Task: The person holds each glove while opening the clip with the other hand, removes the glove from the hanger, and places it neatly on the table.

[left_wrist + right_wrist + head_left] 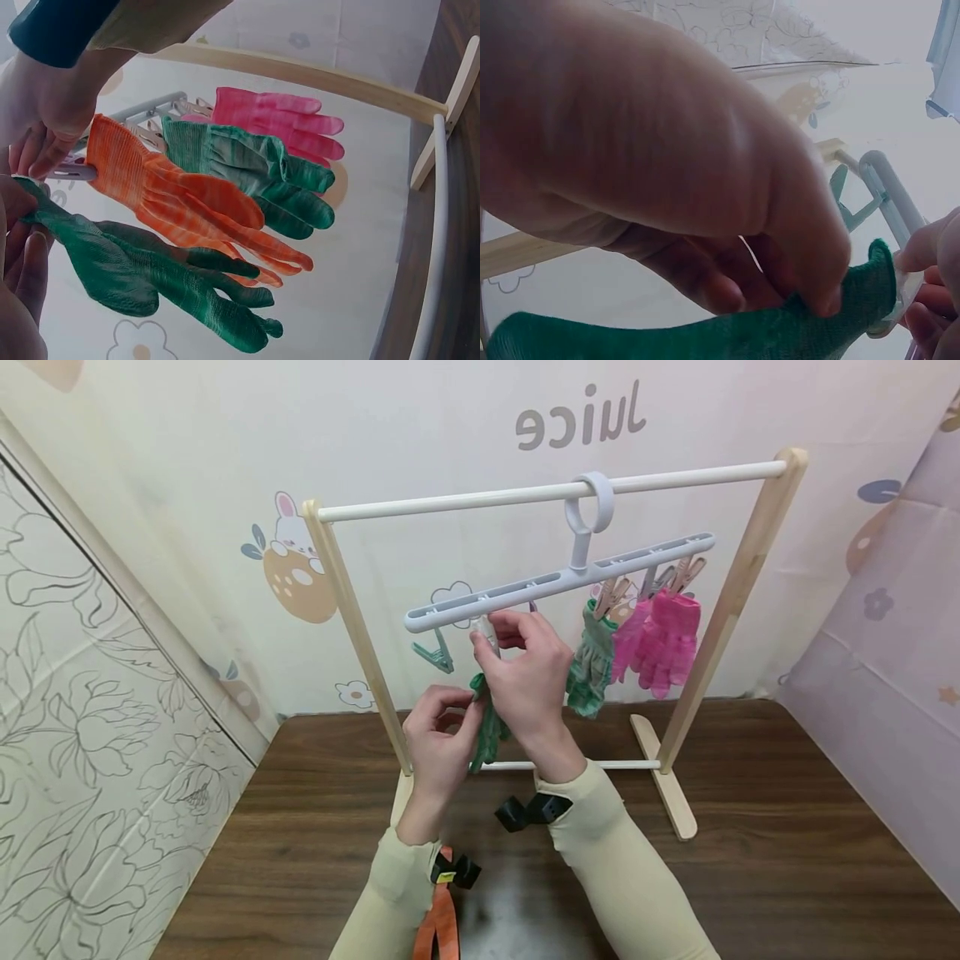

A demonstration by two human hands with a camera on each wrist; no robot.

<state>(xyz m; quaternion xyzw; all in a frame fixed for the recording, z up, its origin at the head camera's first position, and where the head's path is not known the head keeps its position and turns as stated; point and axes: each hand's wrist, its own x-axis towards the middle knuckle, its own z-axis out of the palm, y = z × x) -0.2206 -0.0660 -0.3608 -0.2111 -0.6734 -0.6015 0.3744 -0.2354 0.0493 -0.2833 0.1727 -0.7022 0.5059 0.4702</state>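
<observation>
My left hand (442,739) pinches the cuff of a dark green glove (142,270), whose fingers dangle free. Just above, my right hand (528,672) pinches a whitish clothespin (486,631) under the grey-white hanger (517,597). In the right wrist view the glove's cuff edge (883,277) is close to that clip; whether the clip bites it I cannot tell. An orange glove (165,187) hangs behind, from a purple clip (71,171); my right hand mostly hides it in the head view. An unused green clip (435,652) dangles at the hanger's left end.
A wooden rack (742,585) with a white rod (480,500) carries the hanger. Further right hang a grey-green glove (592,664) and pink gloves (667,639) on clothespins. Orange fabric (441,922) lies on the brown table (300,860) beneath my left wrist. A patterned curtain stands behind.
</observation>
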